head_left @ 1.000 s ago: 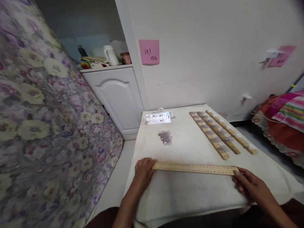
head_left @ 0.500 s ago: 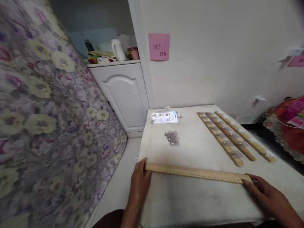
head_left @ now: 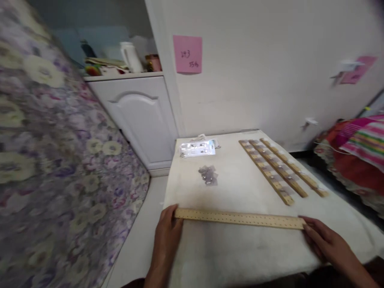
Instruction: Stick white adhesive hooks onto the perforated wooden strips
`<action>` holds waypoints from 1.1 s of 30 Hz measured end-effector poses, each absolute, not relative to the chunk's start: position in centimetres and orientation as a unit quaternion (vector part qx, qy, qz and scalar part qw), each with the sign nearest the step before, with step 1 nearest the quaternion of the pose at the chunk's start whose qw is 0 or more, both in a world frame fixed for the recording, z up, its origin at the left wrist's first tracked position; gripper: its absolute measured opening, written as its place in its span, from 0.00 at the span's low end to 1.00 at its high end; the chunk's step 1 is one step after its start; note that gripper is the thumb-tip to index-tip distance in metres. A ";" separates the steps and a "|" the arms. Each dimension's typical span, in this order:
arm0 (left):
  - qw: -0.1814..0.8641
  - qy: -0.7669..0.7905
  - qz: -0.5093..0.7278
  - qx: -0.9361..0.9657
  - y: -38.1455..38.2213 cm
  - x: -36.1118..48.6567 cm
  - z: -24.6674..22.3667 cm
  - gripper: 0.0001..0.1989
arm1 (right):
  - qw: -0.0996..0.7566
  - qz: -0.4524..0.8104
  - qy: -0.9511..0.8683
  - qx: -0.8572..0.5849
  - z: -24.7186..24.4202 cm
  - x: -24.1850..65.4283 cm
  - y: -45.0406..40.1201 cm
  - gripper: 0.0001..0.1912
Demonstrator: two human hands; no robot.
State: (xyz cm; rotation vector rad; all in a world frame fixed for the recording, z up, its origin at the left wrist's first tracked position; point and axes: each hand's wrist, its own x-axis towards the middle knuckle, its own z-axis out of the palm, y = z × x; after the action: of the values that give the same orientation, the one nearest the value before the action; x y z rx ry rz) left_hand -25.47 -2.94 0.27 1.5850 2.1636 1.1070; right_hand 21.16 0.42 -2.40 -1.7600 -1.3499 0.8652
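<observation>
A long pale wooden strip with rows of small holes lies crosswise near the front of the white-covered table. Its left end is gripped by my left hand, fingers closed around it. At the other end, my right hand pinches the strip between thumb and fingers. Beyond the strip sits a small pile of metal pieces in clear little bags. To the right lie three wooden strips side by side, with small clear-bagged pieces along them.
Clear packs with metal pieces lie at the table's back left. A floral curtain hangs on the left, beside a white cabinet. A pink note is on the wall. A bed with a red cover stands at right.
The view has turned a little to the right, so the scene shifts left. Both hands still hold the strip by its ends, and the right hand's thumb has moved slightly at its end.
</observation>
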 end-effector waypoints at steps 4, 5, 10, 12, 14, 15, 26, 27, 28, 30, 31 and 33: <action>0.106 0.742 0.365 0.553 -2.6 -25.6 0.2 0.19 | 0.394 0.424 -0.491 -0.651 -2.4 20.8 0.2 0.28; 0.101 0.745 0.362 0.552 -2.5 -25.7 0.2 0.19 | 0.396 0.434 -0.488 -0.645 -2.3 20.9 0.2 0.28; 0.082 0.748 0.354 0.556 -2.2 -25.4 0.2 0.20 | 0.402 0.453 -0.491 -0.626 -1.3 21.1 0.6 0.26; 0.067 0.746 0.355 0.559 -2.2 -25.1 0.2 0.20 | 0.403 0.450 -0.496 -0.624 -0.9 21.0 0.7 0.26; 0.051 0.744 0.356 0.563 -2.4 -24.7 0.3 0.19 | 0.403 0.447 -0.500 -0.623 -0.9 21.0 0.7 0.25; 0.044 0.743 0.356 0.566 -2.5 -24.5 0.3 0.19 | 0.403 0.444 -0.501 -0.624 -1.0 21.1 0.7 0.25; 0.060 0.731 0.383 0.561 -2.9 -24.3 -0.2 0.18 | 0.415 0.330 -0.571 -0.627 0.6 17.6 1.4 0.17; 0.061 0.730 0.387 0.560 -3.0 -24.3 -0.4 0.18 | 0.404 0.329 -0.598 -0.610 1.0 16.0 2.2 0.15; 0.059 0.729 0.391 0.559 -3.0 -24.4 -0.5 0.18 | 0.391 0.335 -0.629 -0.582 1.4 14.2 3.2 0.14; 0.058 0.727 0.400 0.554 -3.1 -24.5 -0.6 0.17 | 0.366 0.349 -0.686 -0.523 1.9 10.2 5.4 0.12; 0.060 0.727 0.405 0.552 -3.2 -24.5 -0.7 0.17 | 0.363 0.354 -0.701 -0.501 2.0 8.1 6.6 0.11; 0.069 0.725 0.411 0.549 -3.1 -24.6 -0.7 0.17 | 0.360 0.361 -0.720 -0.471 2.1 4.2 8.7 0.09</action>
State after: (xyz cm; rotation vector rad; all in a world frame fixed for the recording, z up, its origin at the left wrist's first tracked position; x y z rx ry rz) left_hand -24.65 -3.14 -0.71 1.6521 2.1818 1.2360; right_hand 4.25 8.71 2.10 -1.2151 -1.8553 0.9301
